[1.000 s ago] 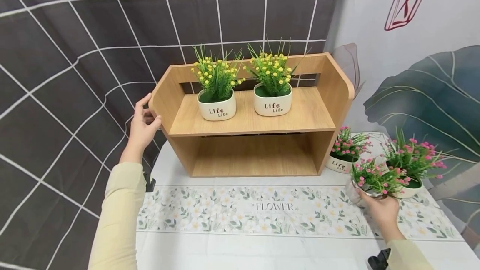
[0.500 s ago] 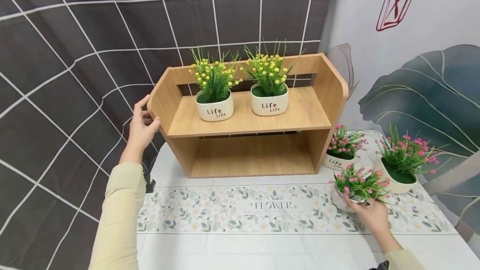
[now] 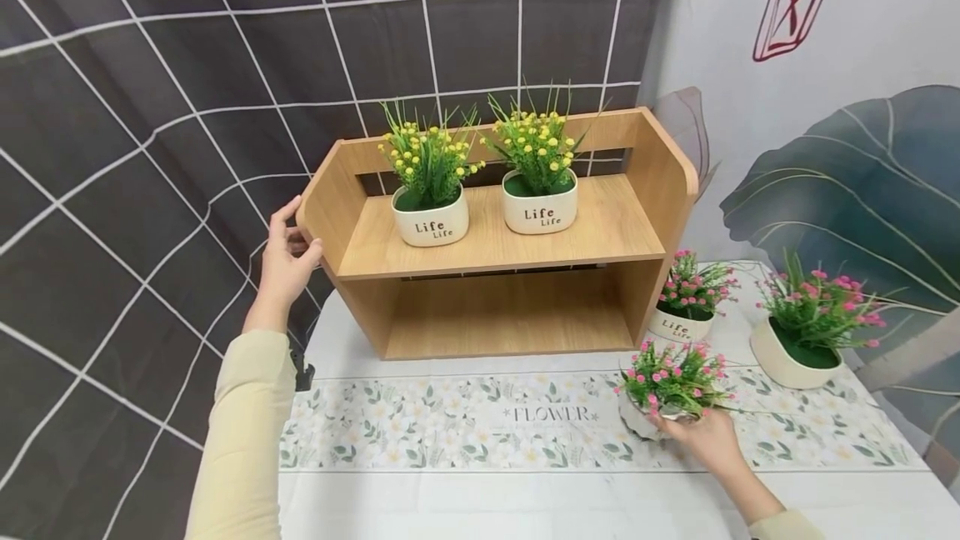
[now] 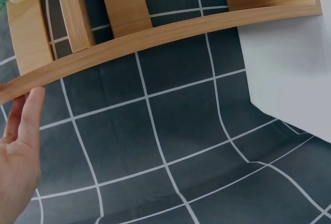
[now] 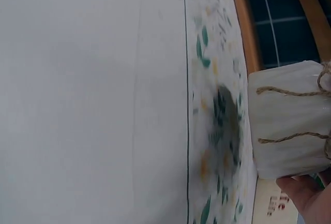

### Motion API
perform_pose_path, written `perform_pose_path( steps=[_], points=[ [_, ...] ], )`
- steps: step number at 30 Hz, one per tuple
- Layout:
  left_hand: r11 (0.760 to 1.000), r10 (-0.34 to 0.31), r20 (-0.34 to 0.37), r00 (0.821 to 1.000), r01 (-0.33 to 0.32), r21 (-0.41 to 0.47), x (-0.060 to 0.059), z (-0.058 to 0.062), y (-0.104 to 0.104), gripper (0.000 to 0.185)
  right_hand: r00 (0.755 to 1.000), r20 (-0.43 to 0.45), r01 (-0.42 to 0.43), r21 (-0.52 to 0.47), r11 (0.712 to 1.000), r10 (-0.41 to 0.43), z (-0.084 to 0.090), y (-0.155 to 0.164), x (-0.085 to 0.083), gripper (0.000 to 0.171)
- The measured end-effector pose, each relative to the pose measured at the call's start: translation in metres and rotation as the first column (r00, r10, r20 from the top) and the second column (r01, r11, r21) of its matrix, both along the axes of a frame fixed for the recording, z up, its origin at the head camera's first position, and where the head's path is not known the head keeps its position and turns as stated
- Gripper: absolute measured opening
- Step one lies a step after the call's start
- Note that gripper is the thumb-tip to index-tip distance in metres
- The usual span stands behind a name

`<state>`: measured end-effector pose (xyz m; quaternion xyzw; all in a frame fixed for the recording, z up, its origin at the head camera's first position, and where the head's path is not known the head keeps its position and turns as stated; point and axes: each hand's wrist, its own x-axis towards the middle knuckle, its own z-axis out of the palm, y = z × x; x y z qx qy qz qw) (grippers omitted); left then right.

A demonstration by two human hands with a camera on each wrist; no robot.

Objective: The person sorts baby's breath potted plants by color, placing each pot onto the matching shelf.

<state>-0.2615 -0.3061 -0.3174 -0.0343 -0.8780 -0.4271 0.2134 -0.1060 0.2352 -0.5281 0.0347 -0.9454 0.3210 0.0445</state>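
while the left hand (image 3: 285, 261) held the wooden shelf (image 3: 615, 215) by the rounded front edge of its left side, bent fingers (image 3: 281, 211) and thumb set against the wood, the right hand (image 3: 708, 440) gripped a white pot (image 3: 637, 419) of pink flowers (image 3: 675, 377) above the printed band (image 3: 420, 423) on the tabletop (image 3: 480, 498). the right fingers were closed on the pot's side, and the right wrist view showed brown twine (image 5: 289, 92) running across its pale wall. this pot was in front of the shelf's right end, left of two more pots of pink flowers: the back pink pot (image 3: 678, 326), lettered "life", sat just beside the shelf, and the far-right pink pot (image 3: 795, 361) stood well apart from it. on the shelf's upper board, the left yellow pot (image 3: 431, 226) and the right yellow pot (image 3: 540, 211) stood upright near each other, both lettered "life", with green blades above their yellow blooms. behind the shelf was a dark cloth (image 3: 375, 32) with white grid lines; to the right, a pale hanging (image 3: 712, 23) bore a large blue-grey leaf (image 3: 877, 190) and a red mark (image 3: 797, 7). a pale yellow sleeve (image 3: 243, 432) covered the left forearm.
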Motion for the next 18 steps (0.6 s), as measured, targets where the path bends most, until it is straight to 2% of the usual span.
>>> perform_pose_path(
  steps=[1, 2, 3, 6, 8, 10, 14, 18],
  points=[
    [1.000, -0.002, 0.000, 1.000, 0.002, 0.002, 0.000, 0.000, 0.000, 0.068, 0.994, 0.068, 0.091, -0.145, 0.985, -0.082, 0.002, -0.007, -0.001, 0.060],
    [1.000, -0.005, 0.000, 1.000, 0.005, 0.005, 0.000, -0.001, -0.001, 0.069, 0.995, 0.056, 0.089, -0.125, 0.988, -0.082, 0.002, -0.013, -0.002, 0.066],
    [1.000, -0.005, 0.000, 1.000, 0.005, 0.008, 0.001, -0.001, -0.001, 0.069, 0.987, -0.008, 0.158, -0.083, 0.984, -0.159, 0.001, -0.020, -0.003, 0.065],
    [1.000, -0.004, 0.002, 1.000, 0.004, 0.012, 0.002, -0.002, -0.002, 0.069, 0.988, 0.003, 0.155, -0.134, 0.979, -0.156, -0.002, -0.036, -0.008, 0.056],
    [1.000, -0.006, 0.002, 1.000, 0.006, 0.013, 0.002, -0.003, -0.001, 0.069, 0.985, 0.052, 0.170, -0.187, 0.967, -0.163, -0.003, -0.046, -0.012, 0.040],
    [1.000, -0.008, 0.003, 1.000, 0.008, 0.015, 0.002, -0.003, -0.001, 0.069, 0.981, 0.098, 0.186, -0.217, 0.958, -0.168, -0.003, -0.054, -0.018, 0.036],
    [1.000, -0.007, 0.004, 1.000, 0.007, 0.019, 0.002, -0.002, 0.001, 0.070, 0.987, 0.076, 0.153, -0.221, 0.963, -0.139, -0.003, -0.070, -0.032, 0.039],
    [1.000, -0.002, 0.007, 1.000, 0.001, 0.017, 0.001, 0.000, 0.001, 0.070, 0.993, 0.046, 0.115, -0.241, 0.964, -0.107, -0.003, -0.083, -0.048, 0.061]
  ],
)
